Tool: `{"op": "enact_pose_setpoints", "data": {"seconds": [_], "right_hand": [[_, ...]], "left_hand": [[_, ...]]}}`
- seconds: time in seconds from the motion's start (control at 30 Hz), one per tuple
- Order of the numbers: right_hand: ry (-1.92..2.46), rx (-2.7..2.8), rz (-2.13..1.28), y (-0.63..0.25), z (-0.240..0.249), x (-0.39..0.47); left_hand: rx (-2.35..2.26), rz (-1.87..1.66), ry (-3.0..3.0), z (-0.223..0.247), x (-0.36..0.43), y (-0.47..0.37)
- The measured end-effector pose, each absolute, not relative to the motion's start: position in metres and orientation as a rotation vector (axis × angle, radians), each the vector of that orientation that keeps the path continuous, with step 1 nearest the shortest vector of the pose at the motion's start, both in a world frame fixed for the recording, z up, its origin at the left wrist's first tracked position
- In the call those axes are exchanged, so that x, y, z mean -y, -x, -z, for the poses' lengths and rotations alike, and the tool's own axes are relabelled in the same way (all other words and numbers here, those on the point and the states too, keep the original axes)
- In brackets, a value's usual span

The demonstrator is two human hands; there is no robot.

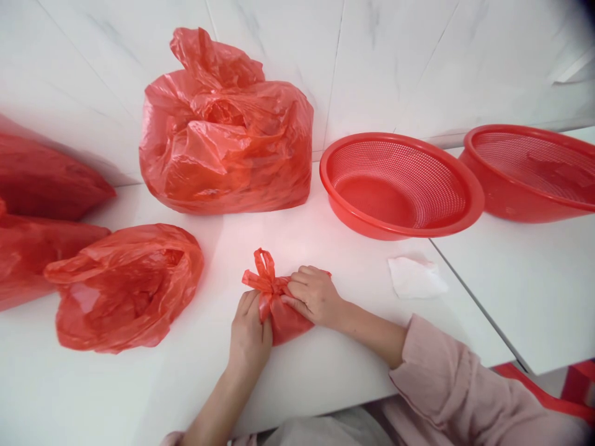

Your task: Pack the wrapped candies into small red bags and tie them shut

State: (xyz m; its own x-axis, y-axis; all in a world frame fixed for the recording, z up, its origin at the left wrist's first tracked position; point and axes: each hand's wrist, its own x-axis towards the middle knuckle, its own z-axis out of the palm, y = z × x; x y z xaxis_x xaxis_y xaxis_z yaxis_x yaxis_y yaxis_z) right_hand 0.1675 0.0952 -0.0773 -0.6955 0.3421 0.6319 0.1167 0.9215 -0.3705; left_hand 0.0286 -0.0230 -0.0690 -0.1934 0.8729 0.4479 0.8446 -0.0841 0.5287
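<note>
A small red plastic bag (283, 322), knotted at the top, lies on the white table (325, 371) near the front edge. My left hand (250, 334) grips its left side just below the knot. My right hand (315, 295) rests over its right side, with the fingers pinching the bag at the knot. The tied handles (264, 267) stick up and to the left of my hands.
A large stuffed red bag (227, 133) stands against the wall at the back. An open red bag (127, 285) lies to the left, and more red bags (41, 217) lie at the left edge. Two red colanders (400, 183) (530, 170) sit on the right. A crumpled white tissue (415, 277) lies near my right hand.
</note>
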Motion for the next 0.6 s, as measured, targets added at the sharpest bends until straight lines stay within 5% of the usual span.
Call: {"op": "enact_pose_setpoints", "data": {"seconds": [0.6], "right_hand": [[0.334,2.367,-0.455,-0.1676,0.0814,-0.0917]], "left_hand": [[-2.073,-1.180,-2.000,0.0681,0.0235,-0.0312]]}}
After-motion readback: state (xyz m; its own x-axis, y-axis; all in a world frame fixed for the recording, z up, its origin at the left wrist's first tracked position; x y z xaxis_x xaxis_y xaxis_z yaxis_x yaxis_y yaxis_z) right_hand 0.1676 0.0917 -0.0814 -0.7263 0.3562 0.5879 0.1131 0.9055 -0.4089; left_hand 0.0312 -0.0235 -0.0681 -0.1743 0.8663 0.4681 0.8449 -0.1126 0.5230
